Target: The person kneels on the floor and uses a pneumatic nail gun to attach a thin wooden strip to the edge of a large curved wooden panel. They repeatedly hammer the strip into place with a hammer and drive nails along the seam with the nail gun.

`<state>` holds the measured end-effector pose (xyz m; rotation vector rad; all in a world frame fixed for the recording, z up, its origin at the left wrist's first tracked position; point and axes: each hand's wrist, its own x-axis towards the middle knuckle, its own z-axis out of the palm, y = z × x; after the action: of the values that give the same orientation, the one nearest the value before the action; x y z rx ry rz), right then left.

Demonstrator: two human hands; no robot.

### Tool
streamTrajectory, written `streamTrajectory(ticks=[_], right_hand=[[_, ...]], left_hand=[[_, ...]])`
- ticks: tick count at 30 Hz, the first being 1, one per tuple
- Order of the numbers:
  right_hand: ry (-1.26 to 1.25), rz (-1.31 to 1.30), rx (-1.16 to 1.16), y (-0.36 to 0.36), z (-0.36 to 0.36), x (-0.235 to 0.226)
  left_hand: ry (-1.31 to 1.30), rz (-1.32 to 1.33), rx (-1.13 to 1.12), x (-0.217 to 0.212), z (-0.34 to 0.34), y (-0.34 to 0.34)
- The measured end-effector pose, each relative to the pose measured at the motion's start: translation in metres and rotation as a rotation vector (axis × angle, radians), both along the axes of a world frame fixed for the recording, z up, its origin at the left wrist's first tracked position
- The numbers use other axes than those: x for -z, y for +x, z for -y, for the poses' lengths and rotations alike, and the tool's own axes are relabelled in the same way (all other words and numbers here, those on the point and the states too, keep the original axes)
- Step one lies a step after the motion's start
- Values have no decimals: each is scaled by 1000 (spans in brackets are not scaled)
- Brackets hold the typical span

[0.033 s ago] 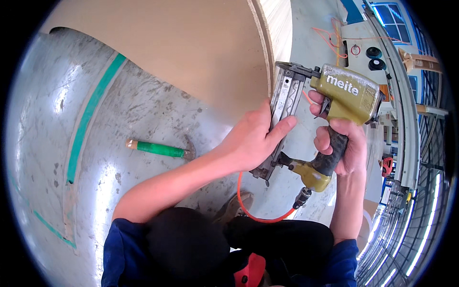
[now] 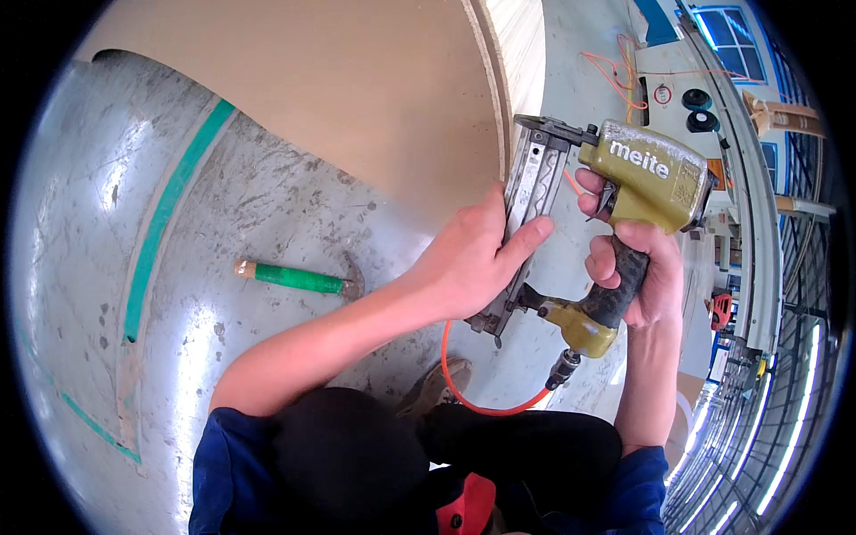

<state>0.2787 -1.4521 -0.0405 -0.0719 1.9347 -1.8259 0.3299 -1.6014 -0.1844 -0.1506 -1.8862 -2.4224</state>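
Observation:
A worn olive-green pneumatic nail gun point(image 2: 655, 174) is held up in front of me by both hands. My right hand point(image 2: 655, 267) wraps round its black handle, with a finger up by the trigger. Against the silver magazine point(image 2: 538, 174) my left hand point(image 2: 486, 259) is closed, its thumb lying along the front and the other fingers hidden behind. An orange air hose point(image 2: 464, 401) joins the fitting at the handle's lower end. The nose of the gun is near the edge of a large brown board point(image 2: 339, 80); whether they touch I cannot tell.
On the grey floor to the left lies a hammer point(image 2: 299, 278) with a green-wrapped handle. Green tape point(image 2: 169, 209) marks the floor beyond it. A long machine point(image 2: 749, 205) stands at the right, with more orange hose point(image 2: 615, 80) near it. My shoe point(image 2: 441, 383) shows below the gun.

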Motion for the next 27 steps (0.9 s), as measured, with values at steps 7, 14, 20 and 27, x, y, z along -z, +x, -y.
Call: streamTrajectory(ticks=[7, 14, 20, 27], right_hand=[[-6, -37, 15, 2, -2, 0], [-19, 9, -30, -2, -3, 1], [-21, -2, -47, -2, -1, -1], [-9, -4, -38, -1, -1, -1]], left_hand=[[-89, 37, 49, -4, 5, -1], [-38, 38, 20, -7, 3, 3], [-41, 54, 29, -6, 4, 3], [-28, 86, 63, -8, 5, 2]])
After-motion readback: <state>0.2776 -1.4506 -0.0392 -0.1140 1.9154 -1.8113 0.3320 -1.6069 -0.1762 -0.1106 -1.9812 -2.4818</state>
